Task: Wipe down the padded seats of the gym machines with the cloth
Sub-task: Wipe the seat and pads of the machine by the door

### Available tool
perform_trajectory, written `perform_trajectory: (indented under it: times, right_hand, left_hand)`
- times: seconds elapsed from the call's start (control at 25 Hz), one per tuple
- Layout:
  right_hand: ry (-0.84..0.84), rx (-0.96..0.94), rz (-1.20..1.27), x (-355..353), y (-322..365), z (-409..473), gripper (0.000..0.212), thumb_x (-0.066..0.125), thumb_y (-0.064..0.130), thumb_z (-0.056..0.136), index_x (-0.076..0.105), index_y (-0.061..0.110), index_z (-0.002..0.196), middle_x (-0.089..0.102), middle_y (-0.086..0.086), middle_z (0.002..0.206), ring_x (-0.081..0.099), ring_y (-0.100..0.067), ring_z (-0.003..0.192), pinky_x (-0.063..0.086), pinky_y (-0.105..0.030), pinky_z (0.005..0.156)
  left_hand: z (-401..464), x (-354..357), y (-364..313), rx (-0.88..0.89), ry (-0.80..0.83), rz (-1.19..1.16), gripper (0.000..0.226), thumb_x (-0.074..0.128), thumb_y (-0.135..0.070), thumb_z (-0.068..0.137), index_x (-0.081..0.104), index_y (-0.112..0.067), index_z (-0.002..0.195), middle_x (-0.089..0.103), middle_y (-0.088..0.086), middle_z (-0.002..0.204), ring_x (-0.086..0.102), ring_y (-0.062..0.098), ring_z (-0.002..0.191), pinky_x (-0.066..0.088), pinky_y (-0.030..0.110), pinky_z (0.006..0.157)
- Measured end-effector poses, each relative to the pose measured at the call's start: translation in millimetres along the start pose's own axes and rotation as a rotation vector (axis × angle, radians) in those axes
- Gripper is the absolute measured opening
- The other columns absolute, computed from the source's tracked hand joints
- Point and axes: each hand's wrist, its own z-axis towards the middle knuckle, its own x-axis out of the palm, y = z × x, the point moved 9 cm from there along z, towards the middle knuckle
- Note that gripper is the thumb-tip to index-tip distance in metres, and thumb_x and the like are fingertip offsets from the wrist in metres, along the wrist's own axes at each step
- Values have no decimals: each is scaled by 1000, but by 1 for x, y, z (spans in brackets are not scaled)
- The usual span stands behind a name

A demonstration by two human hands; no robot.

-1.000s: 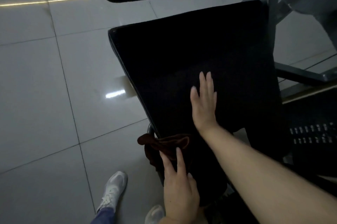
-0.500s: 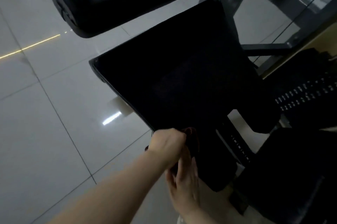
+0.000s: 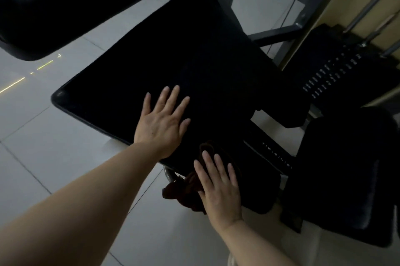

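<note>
A black padded seat (image 3: 194,60) of a gym machine fills the middle of the view, tilted toward me. My left hand (image 3: 161,125) lies flat on its near part, fingers straight and spread. A dark brown cloth (image 3: 179,192) is bunched at the seat's near edge and hangs partly over it. My right hand (image 3: 220,190) presses down on the cloth with straight fingers. Part of the cloth is hidden under that hand.
Another black pad (image 3: 65,5) overhangs at the top left. A weight stack (image 3: 337,75) with numbered plates stands at the right, and a dark padded piece (image 3: 346,168) sits below it. Metal frame bars (image 3: 279,34) run behind the seat. Pale tiled floor (image 3: 54,157) lies to the left.
My left hand, which was curled at the cloth half a second ago, now lies flat on the seat. My right hand has spread onto the cloth. The view has swung right.
</note>
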Motion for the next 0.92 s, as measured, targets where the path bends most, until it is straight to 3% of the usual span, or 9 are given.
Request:
perform_trajectory:
  times: [0.2,0.36,0.44,0.52,0.64,0.72,0.8,0.92]
  right_hand:
    - [76,-28,20,10,-38,-40,127,89,20,52,11,23,152,9,-1,160,16,-25,144,16,-47,114]
    - [184,10,51,14,-77,-76,137,91,6,43,9,22,152,8,0,160,11,-25,146,14,-47,115]
    - [182,73,107,14,-96,-90,132,89,-1,46,12,24,151,13,0,159,13,-26,146,12,-44,117]
    - [122,137,213,6,-108,-101,112,75,-11,63,17,30,149,15,5,158,14,-25,145,10,-38,119]
    - [3,452,425,-10,-119,-93,82,50,-18,81,26,30,142,16,13,158,29,-24,141,29,-30,112]
    - [-114,788,591,-11,-132,-80,69,43,-13,88,26,23,145,25,-2,155,41,-30,133,39,-33,102]
    - [-135,1020,669,-4,-145,-61,62,39,-5,94,23,21,148,22,-11,156,37,-32,135,39,-42,105]
    - [-55,1147,569,11,-172,-44,56,34,4,97,20,16,150,17,-10,157,23,-31,142,26,-46,114]
  left_hand:
    - [0,-4,1,8,-29,-2,62,4,-53,93,0,-31,151,-11,2,159,-14,22,146,-7,50,116]
    - [0,-2,0,10,-20,13,62,4,-53,94,-1,-31,151,-12,2,159,-14,22,146,-6,50,117]
    - [0,-3,0,17,-27,11,61,5,-53,94,0,-30,151,-11,2,159,-13,22,146,-5,50,117]
    - [0,-3,-2,19,-35,16,61,5,-53,95,0,-30,151,-11,3,159,-13,23,146,-5,50,117]
    - [1,-1,-3,13,-32,17,61,5,-52,95,0,-29,151,-11,3,159,-13,23,146,-5,51,117]
    - [1,-3,-4,11,-33,19,60,6,-52,96,-1,-29,151,-12,3,159,-13,23,146,-5,50,117]
    - [2,-6,-4,7,-38,17,60,7,-51,96,-2,-30,151,-14,3,159,-15,22,146,-7,50,117]
    - [-2,-7,-5,-4,-37,12,60,7,-51,96,-6,-30,151,-17,2,158,-18,21,145,-9,49,116]
